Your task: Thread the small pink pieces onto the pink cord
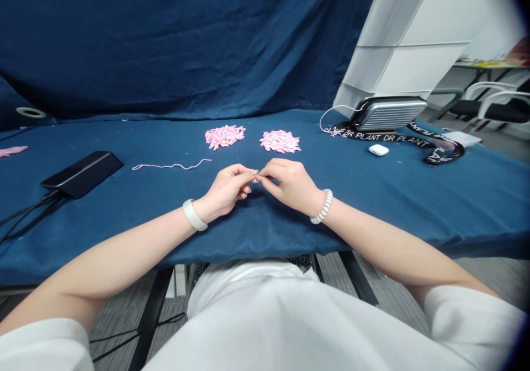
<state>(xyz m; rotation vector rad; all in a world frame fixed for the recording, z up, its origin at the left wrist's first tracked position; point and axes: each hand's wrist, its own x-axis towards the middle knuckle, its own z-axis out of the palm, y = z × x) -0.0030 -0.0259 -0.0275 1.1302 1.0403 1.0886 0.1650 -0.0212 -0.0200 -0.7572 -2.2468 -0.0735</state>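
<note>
My left hand and my right hand meet fingertip to fingertip above the front part of the blue-covered table. Both are closed in a pinch around a tiny pale pink piece, too small to name and mostly hidden by the fingers. Just beyond the hands lie two heaps of small pink pieces, a left heap and a right heap. A thin pink cord with a looped left end stretches across the cloth, left of my left hand.
A black box-shaped device with cables lies at left. Toward the right are a white earbud case, a black lettered lanyard and a ribbed silver case with a white cable. A blue curtain hangs behind the table.
</note>
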